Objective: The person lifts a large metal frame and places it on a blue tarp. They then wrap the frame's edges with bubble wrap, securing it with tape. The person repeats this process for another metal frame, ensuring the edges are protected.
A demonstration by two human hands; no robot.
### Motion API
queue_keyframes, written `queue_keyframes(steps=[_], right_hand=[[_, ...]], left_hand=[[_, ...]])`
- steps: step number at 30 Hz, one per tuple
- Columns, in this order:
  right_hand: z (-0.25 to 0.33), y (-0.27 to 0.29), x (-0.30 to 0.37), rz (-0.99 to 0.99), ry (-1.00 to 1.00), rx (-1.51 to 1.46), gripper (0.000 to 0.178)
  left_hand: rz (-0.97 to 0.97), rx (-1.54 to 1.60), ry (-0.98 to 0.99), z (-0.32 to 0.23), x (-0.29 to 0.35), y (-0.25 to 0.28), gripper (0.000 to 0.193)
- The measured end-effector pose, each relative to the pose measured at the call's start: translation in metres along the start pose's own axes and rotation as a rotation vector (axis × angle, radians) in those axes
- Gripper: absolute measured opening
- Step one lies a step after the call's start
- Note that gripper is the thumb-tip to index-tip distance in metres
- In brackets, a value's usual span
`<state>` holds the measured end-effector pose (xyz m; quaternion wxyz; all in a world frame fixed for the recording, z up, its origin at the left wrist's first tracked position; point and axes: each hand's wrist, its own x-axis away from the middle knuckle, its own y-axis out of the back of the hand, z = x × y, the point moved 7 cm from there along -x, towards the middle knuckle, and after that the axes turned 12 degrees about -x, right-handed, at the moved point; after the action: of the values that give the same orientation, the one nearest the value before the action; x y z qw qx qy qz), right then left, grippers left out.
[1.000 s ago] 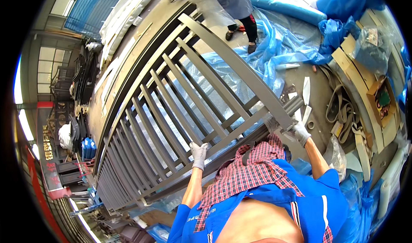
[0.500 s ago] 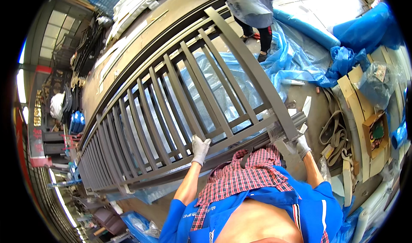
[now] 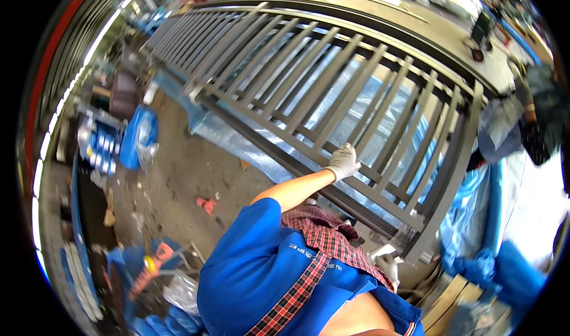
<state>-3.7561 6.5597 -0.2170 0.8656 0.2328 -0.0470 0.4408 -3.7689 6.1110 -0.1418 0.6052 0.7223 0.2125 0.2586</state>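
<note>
A long dark grey railing panel (image 3: pixel 355 190) with several upright bars lies across the space in front of me, on top of other dark rails. My left hand (image 3: pixel 344 162), in a pale work glove, is closed over the panel's near rail between two bars. Close to the near right corner, by the lower end of the end post (image 3: pixel 452 187), is my gloved right hand (image 3: pixel 389 268). It is partly hidden and its fingers are unclear. Clear plastic film clings around that corner. Blue plastic sheeting (image 3: pixel 380 107) shows through the bars.
At the right a co-worker (image 3: pixel 504 122) stands beside the end post. Blue sheeting and wooden boards (image 3: pixel 445 300) lie at the lower right. On the floor to the left are a red scrap (image 3: pixel 206 205), a blue wrapped bundle (image 3: pixel 139 137) and an orange-red object (image 3: pixel 151 268).
My view has swung left, so the panel now runs from upper left to lower right. My left hand stays on the near rail; my right hand appears lower, beside the post's end.
</note>
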Motion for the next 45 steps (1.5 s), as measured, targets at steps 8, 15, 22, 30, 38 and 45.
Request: queue_keyframes(steps=[8,15,22,30,38,45], right_hand=[[0.220,-0.095,-0.081,0.340,0.069,0.180,0.023],[0.392,-0.236,-0.120,0.295,0.374,0.039,0.034],[0.442,-0.395,-0.137,0.454,0.486,-0.288,0.047],[0.543,-0.500,-0.233,0.580,0.546,-0.460,0.052],[0.650,-0.631,-0.408,0.313,0.672,0.319,0.056],[0.643,-0.742,-0.551,0.464,0.483,0.688,0.078]], left_hand=[[-0.020,-0.037,-0.235,0.011,0.046,0.036,0.061],[-0.350,0.366,-0.022,0.229,0.201,0.068,0.060],[-0.233,0.479,0.440,0.442,0.317,0.022,0.063],[-0.449,0.646,0.715,0.580,0.352,0.019,0.079],[-0.829,0.574,0.707,0.757,0.275,0.049,0.093],[-0.733,1.131,0.836,0.903,0.157,0.084,0.084]])
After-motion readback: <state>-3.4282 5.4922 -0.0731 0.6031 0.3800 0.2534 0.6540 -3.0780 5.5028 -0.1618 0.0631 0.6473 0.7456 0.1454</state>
